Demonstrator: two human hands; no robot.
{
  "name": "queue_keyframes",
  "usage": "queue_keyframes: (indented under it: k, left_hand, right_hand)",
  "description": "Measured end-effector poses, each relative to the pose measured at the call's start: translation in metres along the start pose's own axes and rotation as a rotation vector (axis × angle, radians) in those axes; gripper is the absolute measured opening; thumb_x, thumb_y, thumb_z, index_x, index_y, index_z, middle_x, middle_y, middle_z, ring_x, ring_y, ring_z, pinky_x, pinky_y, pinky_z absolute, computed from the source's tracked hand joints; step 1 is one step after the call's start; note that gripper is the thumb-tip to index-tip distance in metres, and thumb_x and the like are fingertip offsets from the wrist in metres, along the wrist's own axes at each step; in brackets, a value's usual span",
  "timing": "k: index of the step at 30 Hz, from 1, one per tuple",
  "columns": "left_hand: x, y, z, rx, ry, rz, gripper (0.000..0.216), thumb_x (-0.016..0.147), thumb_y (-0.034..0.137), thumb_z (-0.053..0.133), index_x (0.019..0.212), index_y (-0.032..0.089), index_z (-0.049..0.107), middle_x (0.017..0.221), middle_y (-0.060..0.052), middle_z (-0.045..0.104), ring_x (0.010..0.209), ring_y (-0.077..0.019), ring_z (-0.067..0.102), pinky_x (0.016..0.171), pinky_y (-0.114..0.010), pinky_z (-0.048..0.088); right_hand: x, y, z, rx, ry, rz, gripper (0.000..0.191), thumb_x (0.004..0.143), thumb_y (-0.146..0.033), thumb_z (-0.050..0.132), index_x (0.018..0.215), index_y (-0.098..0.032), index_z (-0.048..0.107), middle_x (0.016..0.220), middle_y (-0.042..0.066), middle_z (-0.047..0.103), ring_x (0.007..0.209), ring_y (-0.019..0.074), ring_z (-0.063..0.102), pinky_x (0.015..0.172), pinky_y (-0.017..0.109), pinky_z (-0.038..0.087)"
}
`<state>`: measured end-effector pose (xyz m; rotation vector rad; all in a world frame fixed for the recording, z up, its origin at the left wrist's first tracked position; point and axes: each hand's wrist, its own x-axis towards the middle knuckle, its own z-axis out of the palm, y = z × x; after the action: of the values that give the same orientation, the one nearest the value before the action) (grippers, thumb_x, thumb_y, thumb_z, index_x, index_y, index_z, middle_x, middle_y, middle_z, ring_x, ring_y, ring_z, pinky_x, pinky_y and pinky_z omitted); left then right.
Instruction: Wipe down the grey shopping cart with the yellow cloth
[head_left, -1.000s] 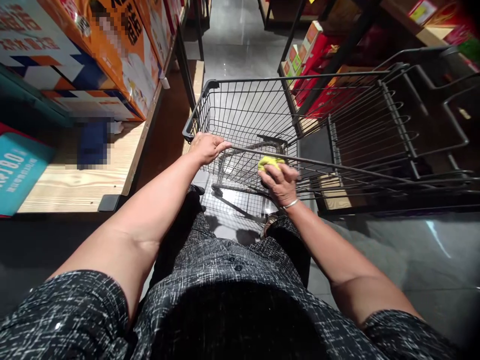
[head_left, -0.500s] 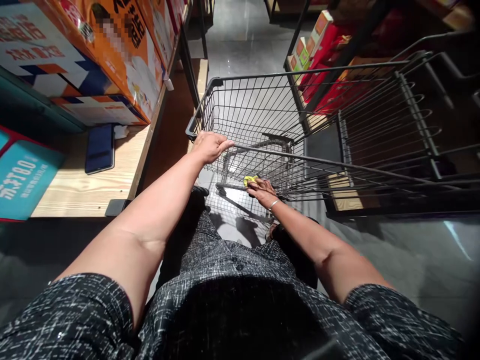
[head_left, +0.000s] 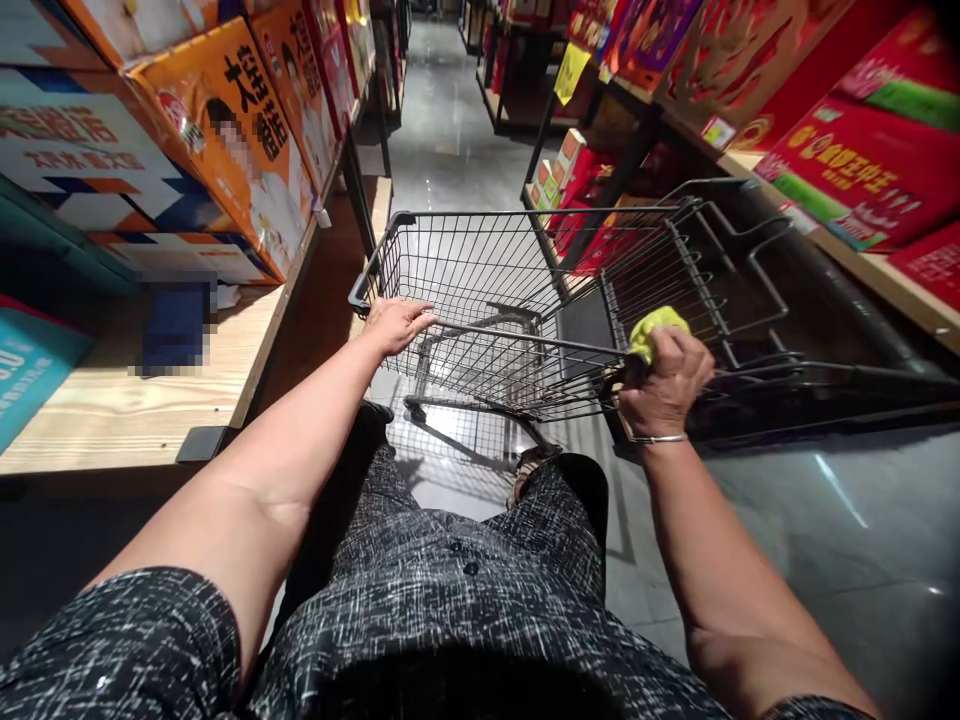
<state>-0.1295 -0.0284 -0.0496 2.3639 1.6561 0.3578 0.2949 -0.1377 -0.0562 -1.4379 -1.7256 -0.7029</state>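
A dark wire shopping cart (head_left: 480, 260) stands sideways before me, its basket showing bare floor through the mesh. My left hand (head_left: 397, 325) is closed over the near top rim close to the basket's left corner. Farther right, my right hand (head_left: 670, 375) grips a yellow cloth (head_left: 656, 330) at the near rim, by a black fitting. A thin bracelet (head_left: 658, 438) circles that wrist. Part of the cloth is hidden under the fingers.
To the left, a wooden shelf (head_left: 112, 415) carries orange boxes (head_left: 225, 140) and a pixelated dark blue object (head_left: 176, 325). Red gift boxes (head_left: 840, 170) fill shelving on the right. A grey-floored aisle (head_left: 442, 110) runs ahead between the shelves.
My right hand has moved with the yellow cloth from low beside the basket, up and rightward to the near rim. The left hand stays on the rim. My view has tilted up.
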Motion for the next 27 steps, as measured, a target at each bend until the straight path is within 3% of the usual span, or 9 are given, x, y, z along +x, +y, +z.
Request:
queue_keyframes:
  k: [2,4,6,9,12,15,21,24,27]
  left_hand:
    - [0.001,-0.001,0.001,0.002,-0.004,-0.017,0.049,0.100,0.057,0.040,0.138,0.032,0.060,0.130,-0.006,0.070,0.123,-0.0294,0.056,0.106,-0.045,0.031]
    - [0.002,-0.002,0.002,0.009,-0.021,-0.002,0.049,0.101,0.058,0.038,0.136,0.033,0.062,0.135,-0.005,0.069,0.125,-0.0297,0.055,0.106,-0.045,0.031]
    - [0.003,-0.003,0.001,0.020,-0.034,0.026,0.048,0.101,0.058,0.035,0.126,0.033,0.068,0.134,-0.004,0.069,0.124,-0.0297,0.056,0.105,-0.045,0.032]
    - [0.003,-0.005,-0.003,0.062,-0.034,0.054,0.054,0.100,0.061,0.032,0.104,0.028,0.074,0.116,-0.006,0.075,0.114,-0.0294,0.060,0.099,-0.043,0.036]
    - [0.001,-0.005,-0.006,0.095,-0.016,0.068,0.059,0.099,0.065,0.030,0.076,0.024,0.067,0.093,-0.007,0.074,0.100,-0.0278,0.063,0.092,-0.040,0.040]
    - [0.000,-0.005,-0.006,0.093,0.009,0.068,0.061,0.098,0.066,0.029,0.065,0.022,0.056,0.085,-0.007,0.072,0.093,-0.0266,0.062,0.089,-0.040,0.041]
    - [0.003,-0.009,-0.004,0.085,0.005,0.072,0.062,0.098,0.068,0.028,0.065,0.023,0.056,0.086,-0.007,0.071,0.094,-0.0273,0.062,0.091,-0.041,0.040]
    - [0.003,-0.008,-0.006,0.083,-0.054,0.047,0.056,0.099,0.064,0.030,0.090,0.026,0.071,0.106,-0.008,0.073,0.109,-0.0307,0.059,0.099,-0.045,0.037]
    - [0.002,0.011,-0.006,0.086,-0.063,0.008,0.049,0.102,0.053,0.032,0.134,0.031,0.062,0.137,-0.010,0.062,0.129,-0.0350,0.048,0.106,-0.053,0.031]
  right_hand:
    - [0.003,-0.025,0.018,0.061,-0.084,0.012,0.056,0.088,-0.029,0.054,0.144,-0.023,0.051,0.130,0.016,0.057,0.119,0.0332,0.051,0.098,0.053,0.042]
    - [0.007,-0.066,0.042,0.139,-0.189,-0.024,0.053,0.090,-0.028,0.053,0.143,-0.025,0.052,0.131,0.015,0.058,0.120,0.0321,0.050,0.100,0.049,0.041]
    - [0.014,-0.114,0.066,0.168,-0.265,-0.050,0.046,0.094,-0.027,0.050,0.140,-0.030,0.056,0.132,0.013,0.059,0.122,0.0314,0.047,0.103,0.049,0.037]
    - [0.028,-0.171,0.090,0.161,-0.421,-0.152,0.044,0.099,-0.026,0.046,0.141,-0.034,0.057,0.139,0.009,0.056,0.124,0.0304,0.044,0.104,0.048,0.035]
    - [0.041,-0.184,0.094,0.140,-0.576,-0.308,0.046,0.102,-0.026,0.042,0.146,-0.038,0.051,0.148,0.005,0.052,0.125,0.0284,0.042,0.104,0.045,0.035]
    - [0.042,-0.147,0.080,0.131,-0.601,-0.371,0.046,0.101,-0.024,0.046,0.145,-0.037,0.053,0.146,0.006,0.054,0.125,0.0268,0.043,0.103,0.043,0.037]
    - [0.013,0.003,0.014,0.057,-0.376,-0.274,0.036,0.096,-0.018,0.048,0.125,-0.030,0.067,0.126,0.008,0.064,0.119,0.0230,0.052,0.099,0.039,0.043]
    - [-0.003,0.055,-0.014,-0.021,-0.262,-0.178,0.036,0.091,-0.018,0.048,0.121,-0.027,0.067,0.124,0.009,0.063,0.118,0.0258,0.053,0.097,0.044,0.043]
    - [-0.010,0.066,-0.019,-0.046,-0.208,-0.112,0.043,0.084,-0.017,0.052,0.124,-0.025,0.064,0.126,0.010,0.061,0.117,0.0277,0.052,0.097,0.047,0.042]
